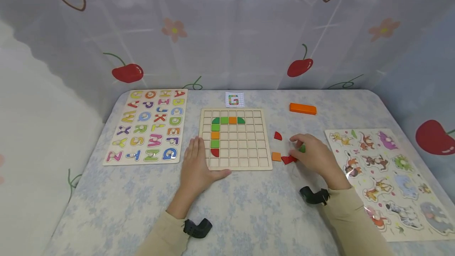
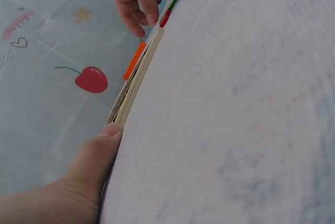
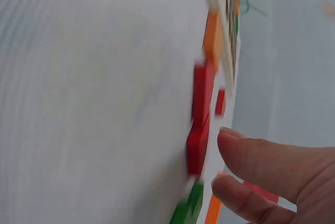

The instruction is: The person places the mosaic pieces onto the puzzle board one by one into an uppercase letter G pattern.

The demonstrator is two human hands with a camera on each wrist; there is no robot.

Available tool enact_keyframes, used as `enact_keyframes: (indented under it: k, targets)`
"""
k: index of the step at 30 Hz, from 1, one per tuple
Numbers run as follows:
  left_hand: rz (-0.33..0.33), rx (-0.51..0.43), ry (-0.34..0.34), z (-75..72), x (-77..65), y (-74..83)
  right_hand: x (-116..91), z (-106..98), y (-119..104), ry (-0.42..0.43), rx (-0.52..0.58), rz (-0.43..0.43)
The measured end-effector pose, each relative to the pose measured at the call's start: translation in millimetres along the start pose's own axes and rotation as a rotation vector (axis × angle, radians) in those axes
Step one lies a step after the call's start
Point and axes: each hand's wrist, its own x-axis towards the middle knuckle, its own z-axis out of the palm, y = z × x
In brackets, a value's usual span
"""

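A wooden grid board [image 1: 241, 141] lies mid-table with green, orange and red pieces along its left column and upper row. My left hand [image 1: 197, 169] rests at its lower-left corner, fingers straight along the left side and the thumb by the near edge. Right of the board, my right hand [image 1: 314, 155] hovers over loose pieces, fingers lightly bent. Its thumb and forefinger stand apart with nothing between them in the right wrist view. Close by are red pieces [image 3: 201, 90], green pieces [image 3: 188, 205], an orange square [image 1: 276, 156] and a red quarter-circle [image 1: 278, 136].
A small card [image 1: 234, 100] with a coloured G pattern lies behind the board. Left of it is an alphabet puzzle [image 1: 145, 127]; at the right an animal puzzle [image 1: 387, 185]. An orange bar [image 1: 303, 108] lies at the back right, before a printed curtain [image 1: 227, 31].
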Motion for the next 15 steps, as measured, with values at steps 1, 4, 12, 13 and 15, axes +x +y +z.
enact_keyframes:
  k: [1, 4, 12, 13, 15]
  targets:
    - [0.001, -0.001, 0.001, -0.1, -0.1, -0.1, -2, -3, 5, -0.004, -0.016, 0.016]
    - [0.003, 0.001, 0.005, 0.1, 0.0, -0.4, -6, -10, 18, -0.015, -0.048, 0.069]
    - [0.006, 0.002, 0.013, 1.2, 0.7, -0.9, -7, -15, 26, -0.054, -0.025, 0.153]
    - [0.006, 0.002, 0.012, 1.2, 0.7, -0.8, -7, -14, 26, -0.054, -0.01, 0.147]
    - [0.007, 0.001, 0.01, 1.1, 0.7, -0.7, -6, -14, 25, -0.053, 0.026, 0.136]
